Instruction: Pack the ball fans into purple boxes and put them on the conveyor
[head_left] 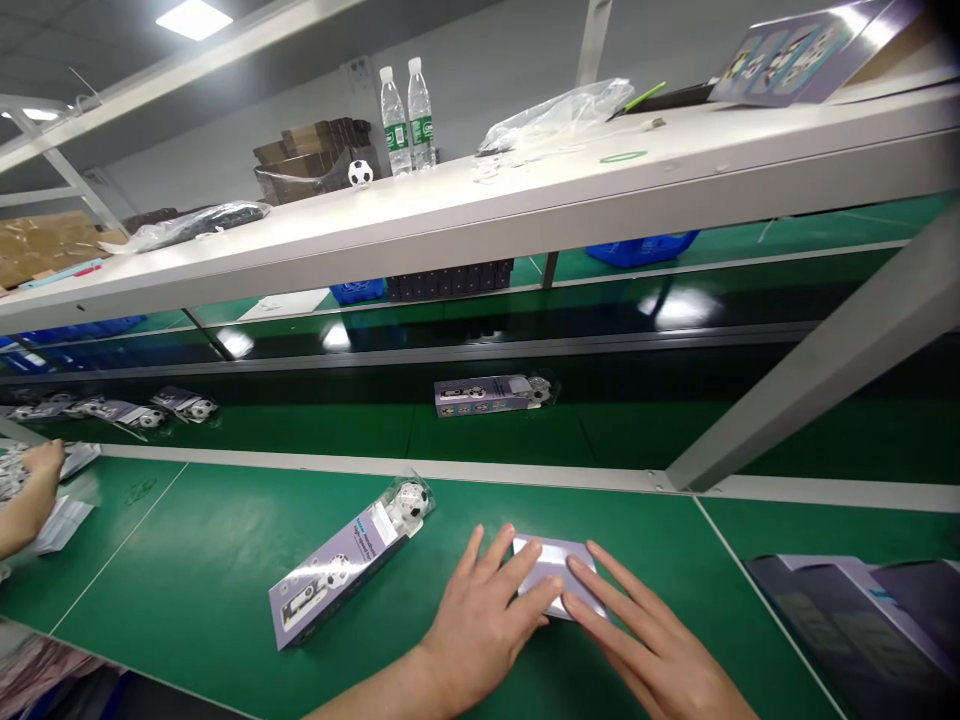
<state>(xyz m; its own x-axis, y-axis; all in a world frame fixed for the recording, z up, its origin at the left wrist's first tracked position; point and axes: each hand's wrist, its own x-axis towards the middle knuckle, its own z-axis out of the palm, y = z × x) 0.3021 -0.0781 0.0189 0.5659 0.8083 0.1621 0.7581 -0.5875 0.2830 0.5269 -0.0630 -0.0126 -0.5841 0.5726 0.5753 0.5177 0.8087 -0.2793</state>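
Note:
Both hands meet on a small pale purple box at the front of the green bench, seen mostly as a glossy panel. My left hand has its fingers spread, some resting across the panel's left side. From the right, my right hand lays outstretched fingertips on the panel and along its edge. The lower part of the box is hidden behind the hands. Left of them lies a long purple printed box, its far end showing a soccer-ball-patterned part under clear plastic.
Another purple package lies on the dark green strip behind the bench. Purple boxes stand at right, near a slanted metal post. A co-worker's hand is at far left. Overhead, a white shelf holds two bottles.

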